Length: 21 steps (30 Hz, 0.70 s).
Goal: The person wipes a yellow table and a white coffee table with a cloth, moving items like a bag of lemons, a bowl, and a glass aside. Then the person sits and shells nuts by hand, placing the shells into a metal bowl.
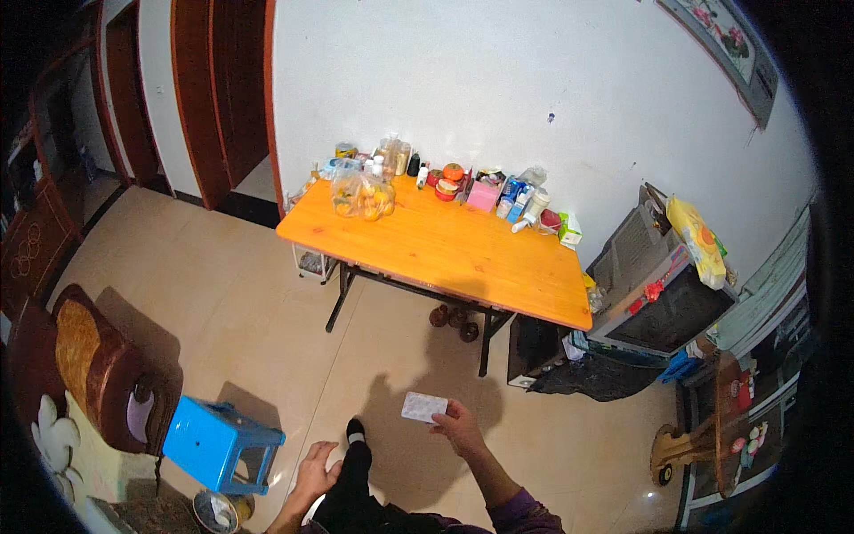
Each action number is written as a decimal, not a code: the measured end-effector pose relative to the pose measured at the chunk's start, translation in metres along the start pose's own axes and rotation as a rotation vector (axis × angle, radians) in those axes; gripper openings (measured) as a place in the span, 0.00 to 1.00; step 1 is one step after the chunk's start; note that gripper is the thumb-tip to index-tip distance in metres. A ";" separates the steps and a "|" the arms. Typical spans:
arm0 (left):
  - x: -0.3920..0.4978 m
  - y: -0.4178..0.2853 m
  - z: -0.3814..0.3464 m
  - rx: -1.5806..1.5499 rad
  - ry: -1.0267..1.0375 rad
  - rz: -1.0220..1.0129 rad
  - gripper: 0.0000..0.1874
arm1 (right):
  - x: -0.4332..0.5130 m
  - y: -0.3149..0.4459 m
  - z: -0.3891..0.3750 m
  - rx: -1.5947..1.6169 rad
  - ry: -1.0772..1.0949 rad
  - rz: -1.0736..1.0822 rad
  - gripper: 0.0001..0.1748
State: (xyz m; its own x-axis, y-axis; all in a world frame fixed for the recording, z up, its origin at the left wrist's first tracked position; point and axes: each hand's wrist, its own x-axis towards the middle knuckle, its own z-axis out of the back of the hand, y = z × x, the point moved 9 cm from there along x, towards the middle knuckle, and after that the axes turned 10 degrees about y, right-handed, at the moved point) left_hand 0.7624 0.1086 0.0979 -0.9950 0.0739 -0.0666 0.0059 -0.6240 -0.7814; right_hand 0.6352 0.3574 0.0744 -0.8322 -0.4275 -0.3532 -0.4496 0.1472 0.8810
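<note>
My right hand (456, 427) pinches a flat white rectangular pack (424, 407) by its right edge, with the thumb on top. Faint rounded marks cover the pack, and it looks like a blister pack. Over my dark-clothed leg hangs my left hand (318, 470), its fingers curved and apart with nothing in them. Beyond both hands stands a table (427, 243) with an orange wooden top. At its left end sits a clear plastic bag of orange fruit (363, 197).
Bottles, a pink box (483, 195) and other packages line the table's wall side. A blue plastic stool (203, 444) and a bin (217, 512) stand at left, near a carved wooden seat (100, 360). An old television (667, 307) is at right. Dark round objects (457, 318) lie under the table.
</note>
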 end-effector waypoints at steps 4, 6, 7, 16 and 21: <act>0.047 0.062 0.001 0.100 0.155 0.124 0.19 | 0.073 0.034 0.031 -0.044 0.015 0.003 0.15; 0.077 0.080 0.009 0.117 0.139 0.150 0.18 | 0.110 0.054 0.050 -0.101 -0.011 -0.030 0.15; 0.096 0.084 0.014 0.127 0.112 0.141 0.17 | 0.125 0.063 0.063 -0.136 -0.051 -0.079 0.14; 0.244 0.091 0.056 0.053 0.122 0.128 0.17 | 0.278 0.249 0.228 -0.291 -0.436 0.220 0.10; 0.254 0.121 0.057 0.146 0.001 0.278 0.16 | 0.390 0.367 0.336 -0.501 -0.624 0.391 0.10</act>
State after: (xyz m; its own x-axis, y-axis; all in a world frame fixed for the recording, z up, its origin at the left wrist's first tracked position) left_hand 0.5043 0.0077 0.0221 -0.9571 -0.1144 -0.2663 0.2636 -0.7256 -0.6357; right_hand 0.0369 0.5445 0.1539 -0.9874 0.1566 0.0234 -0.0232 -0.2891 0.9570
